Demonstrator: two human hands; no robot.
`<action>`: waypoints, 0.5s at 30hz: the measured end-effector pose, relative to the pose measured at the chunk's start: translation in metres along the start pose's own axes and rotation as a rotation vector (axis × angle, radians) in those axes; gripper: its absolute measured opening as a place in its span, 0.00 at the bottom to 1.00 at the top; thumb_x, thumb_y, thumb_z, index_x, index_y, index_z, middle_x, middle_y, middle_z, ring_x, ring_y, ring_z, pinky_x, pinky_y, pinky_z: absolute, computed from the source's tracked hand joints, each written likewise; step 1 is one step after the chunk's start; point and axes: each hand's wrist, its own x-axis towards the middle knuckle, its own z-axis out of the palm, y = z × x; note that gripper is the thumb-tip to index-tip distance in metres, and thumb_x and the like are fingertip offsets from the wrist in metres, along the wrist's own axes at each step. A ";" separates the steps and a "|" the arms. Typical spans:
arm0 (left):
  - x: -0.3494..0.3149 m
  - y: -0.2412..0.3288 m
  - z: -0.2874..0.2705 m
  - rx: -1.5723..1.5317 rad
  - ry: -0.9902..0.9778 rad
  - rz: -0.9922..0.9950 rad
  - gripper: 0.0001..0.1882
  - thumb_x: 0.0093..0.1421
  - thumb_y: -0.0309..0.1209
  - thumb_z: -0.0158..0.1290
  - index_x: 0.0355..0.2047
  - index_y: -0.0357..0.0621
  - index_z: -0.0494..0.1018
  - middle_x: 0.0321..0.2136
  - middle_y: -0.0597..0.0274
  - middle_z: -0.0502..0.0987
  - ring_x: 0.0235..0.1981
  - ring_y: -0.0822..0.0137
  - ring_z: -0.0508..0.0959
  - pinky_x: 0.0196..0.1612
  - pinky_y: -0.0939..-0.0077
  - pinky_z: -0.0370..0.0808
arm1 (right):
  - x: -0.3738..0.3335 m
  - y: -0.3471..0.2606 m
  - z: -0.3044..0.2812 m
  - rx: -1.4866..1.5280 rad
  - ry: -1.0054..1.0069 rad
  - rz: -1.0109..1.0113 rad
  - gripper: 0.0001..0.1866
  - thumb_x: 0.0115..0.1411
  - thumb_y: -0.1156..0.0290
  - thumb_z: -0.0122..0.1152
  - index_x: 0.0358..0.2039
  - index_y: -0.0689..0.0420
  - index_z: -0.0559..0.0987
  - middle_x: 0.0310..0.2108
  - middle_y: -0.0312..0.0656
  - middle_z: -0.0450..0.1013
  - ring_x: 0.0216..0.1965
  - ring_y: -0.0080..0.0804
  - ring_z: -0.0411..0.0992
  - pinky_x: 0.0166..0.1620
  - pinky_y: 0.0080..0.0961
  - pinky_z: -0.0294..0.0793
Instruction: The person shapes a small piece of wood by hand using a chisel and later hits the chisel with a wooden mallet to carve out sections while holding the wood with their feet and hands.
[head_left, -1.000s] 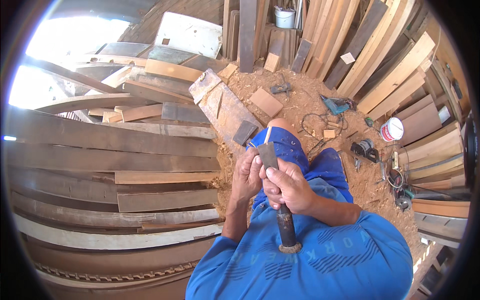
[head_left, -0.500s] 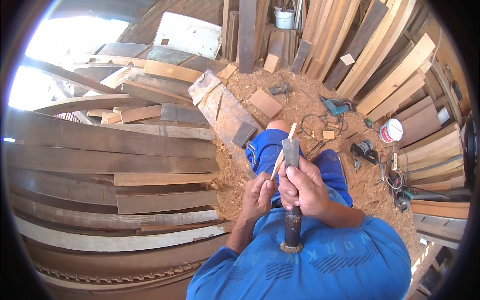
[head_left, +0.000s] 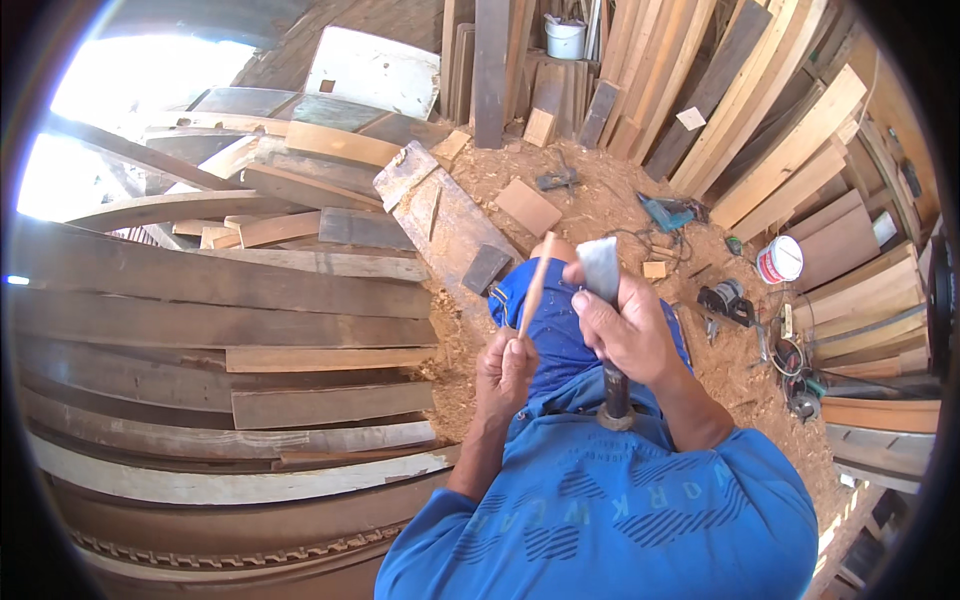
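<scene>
A thin, pale sliver of wood (head_left: 537, 285) stands upright in my left hand (head_left: 506, 368), whose thumb and fingers pinch its lower end. My right hand (head_left: 630, 325) is wrapped round a wide chisel (head_left: 600, 268). The flat metal blade points away from me, and the dark handle, ending in a round butt, reaches back toward my shirt. A small gap parts the blade from the sliver. Both hands are above my lap in blue trousers (head_left: 560, 345). My right palm hides the middle of the chisel.
Stacked planks (head_left: 330, 408) fill the left side. Ahead, a worn board (head_left: 455, 215) lies on sawdust beside a dark block (head_left: 487, 269) and a flat wood piece (head_left: 528, 206). To the right are a teal power tool (head_left: 667, 213), corded tools (head_left: 728, 300) and a white bucket (head_left: 780, 260).
The chisel blade has moved off the sliver, to the right, and tilted. My left hand has shifted slightly left, holding the sliver more upright. My right hand has moved right.
</scene>
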 end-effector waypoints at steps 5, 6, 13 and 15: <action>-0.003 0.002 -0.004 0.311 -0.237 -0.060 0.14 0.70 0.36 0.42 0.30 0.42 0.70 0.21 0.68 0.69 0.22 0.78 0.68 0.26 0.82 0.65 | 0.015 0.011 -0.007 -0.014 0.012 -0.047 0.10 0.65 0.67 0.57 0.42 0.59 0.75 0.21 0.28 0.66 0.20 0.11 0.61 0.22 0.13 0.62; 0.001 0.004 -0.004 0.408 -0.320 -0.021 0.13 0.70 0.36 0.43 0.32 0.42 0.72 0.23 0.66 0.71 0.25 0.77 0.71 0.29 0.80 0.68 | 0.015 0.012 -0.008 -0.015 -0.023 -0.032 0.11 0.65 0.68 0.57 0.45 0.58 0.74 0.25 0.27 0.66 0.23 0.11 0.61 0.25 0.14 0.62; 0.024 0.015 0.010 -0.138 -0.188 -0.220 0.18 0.72 0.44 0.37 0.41 0.42 0.68 0.20 0.66 0.68 0.19 0.76 0.67 0.23 0.81 0.66 | 0.019 0.036 -0.006 -0.142 -0.266 0.047 0.12 0.68 0.67 0.50 0.50 0.57 0.69 0.25 0.30 0.68 0.21 0.12 0.62 0.22 0.13 0.63; 0.030 0.020 0.019 -0.182 -0.134 -0.229 0.17 0.73 0.41 0.34 0.34 0.45 0.66 0.13 0.71 0.61 0.11 0.80 0.56 0.14 0.84 0.54 | 0.018 0.032 0.002 -0.015 -0.137 0.056 0.13 0.69 0.66 0.47 0.51 0.58 0.67 0.25 0.32 0.68 0.20 0.13 0.63 0.21 0.13 0.64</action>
